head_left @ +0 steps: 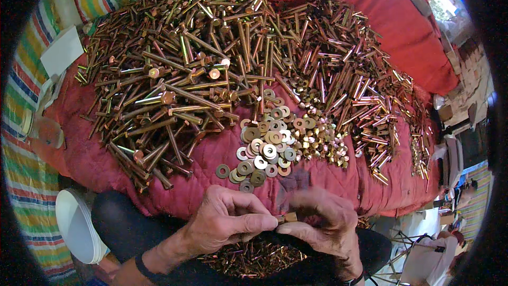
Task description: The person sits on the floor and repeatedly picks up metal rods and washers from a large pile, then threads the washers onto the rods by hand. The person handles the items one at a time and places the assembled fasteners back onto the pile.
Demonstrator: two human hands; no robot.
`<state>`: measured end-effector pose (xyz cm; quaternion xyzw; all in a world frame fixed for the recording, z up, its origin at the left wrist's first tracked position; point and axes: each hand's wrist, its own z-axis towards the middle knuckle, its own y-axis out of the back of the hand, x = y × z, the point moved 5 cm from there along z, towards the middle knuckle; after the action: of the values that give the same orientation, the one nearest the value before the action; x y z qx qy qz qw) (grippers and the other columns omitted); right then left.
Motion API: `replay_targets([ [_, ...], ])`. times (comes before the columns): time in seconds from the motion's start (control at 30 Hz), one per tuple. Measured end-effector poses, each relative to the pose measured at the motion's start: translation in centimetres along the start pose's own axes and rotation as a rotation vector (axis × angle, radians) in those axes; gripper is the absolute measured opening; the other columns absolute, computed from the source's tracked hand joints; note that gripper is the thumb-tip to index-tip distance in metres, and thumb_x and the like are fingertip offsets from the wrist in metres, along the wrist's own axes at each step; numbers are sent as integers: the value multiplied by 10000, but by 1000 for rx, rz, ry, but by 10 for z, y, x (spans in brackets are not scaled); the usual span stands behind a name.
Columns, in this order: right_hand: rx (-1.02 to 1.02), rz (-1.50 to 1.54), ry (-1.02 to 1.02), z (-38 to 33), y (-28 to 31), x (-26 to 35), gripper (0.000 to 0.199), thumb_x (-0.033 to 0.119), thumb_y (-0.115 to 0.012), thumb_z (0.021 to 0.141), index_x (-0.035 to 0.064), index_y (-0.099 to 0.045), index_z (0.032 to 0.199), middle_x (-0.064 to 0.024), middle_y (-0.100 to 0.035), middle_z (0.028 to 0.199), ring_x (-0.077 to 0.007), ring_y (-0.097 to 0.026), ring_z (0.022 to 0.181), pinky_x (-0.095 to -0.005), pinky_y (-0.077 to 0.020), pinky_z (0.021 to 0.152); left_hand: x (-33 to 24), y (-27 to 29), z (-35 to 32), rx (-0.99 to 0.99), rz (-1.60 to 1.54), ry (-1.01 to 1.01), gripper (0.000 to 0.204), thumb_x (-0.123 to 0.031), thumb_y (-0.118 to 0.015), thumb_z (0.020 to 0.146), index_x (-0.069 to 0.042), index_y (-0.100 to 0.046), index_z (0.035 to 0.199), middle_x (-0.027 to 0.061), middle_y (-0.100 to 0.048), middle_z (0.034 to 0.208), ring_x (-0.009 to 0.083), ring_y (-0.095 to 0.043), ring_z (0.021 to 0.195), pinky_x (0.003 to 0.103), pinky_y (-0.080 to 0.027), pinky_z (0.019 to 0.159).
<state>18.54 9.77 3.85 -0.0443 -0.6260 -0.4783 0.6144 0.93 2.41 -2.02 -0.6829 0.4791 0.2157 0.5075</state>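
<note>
My left hand is closed in a pinch, thumb against fingers, on a small brass-coloured metal piece whose exact kind I cannot make out. Facing it, my right hand has its thumb beside the piece; its upper fingers are smeared by motion, so their grip is unclear. Just beyond both hands lies a loose pile of flat washers. Small shiny nuts are heaped to the right of the washers. Long hex-head bolts form a large heap at the left and back.
Slimmer metal rods or sleeves are heaped at the right. Everything rests on a red quilted cloth. More metal pieces lie below my hands, between my legs. A white shoe is at the lower left, and a white card at the far left.
</note>
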Motion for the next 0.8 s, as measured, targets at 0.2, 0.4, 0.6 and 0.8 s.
replay_targets([
  [0.2, -4, 9, -102, -2, 7, 2, 373, 152, -942, 759, 18, -763, 1057, -102, -750, 864, -228, -743, 755, -334, -575, 669, -2, 2, 0, 38, -62, -35, 196, -146, -809, 907, 44, -760, 895, 47, -654, 653, 79, -526, 511, 250, -344, 468],
  [0.4, -191, 222, -402, -5, 17, -8, 352, 224, -933, 774, 4, -796, 1011, -88, -757, 846, -185, -738, 757, -284, -544, 675, 0, 10, -2, 75, -170, -24, 225, -154, -805, 868, 62, -742, 881, 62, -649, 652, 84, -513, 492, 248, -335, 452],
  [0.6, -213, 96, -72, 0, 21, 4, 278, 124, -913, 792, 5, -796, 1015, -106, -774, 881, -192, -737, 760, -303, -565, 678, 2, 13, -2, 134, -225, -53, 193, -115, -784, 944, 73, -740, 949, 60, -698, 764, 57, -560, 562, 190, -371, 475],
  [0.8, -128, 123, 229, 2, 9, 11, 470, 18, -876, 730, -11, -748, 1181, -136, -774, 1036, -301, -756, 920, -381, -591, 805, 12, 11, 2, 148, -258, -18, 200, -118, -784, 946, 77, -738, 947, 72, -701, 768, 69, -566, 568, 195, -367, 480],
])
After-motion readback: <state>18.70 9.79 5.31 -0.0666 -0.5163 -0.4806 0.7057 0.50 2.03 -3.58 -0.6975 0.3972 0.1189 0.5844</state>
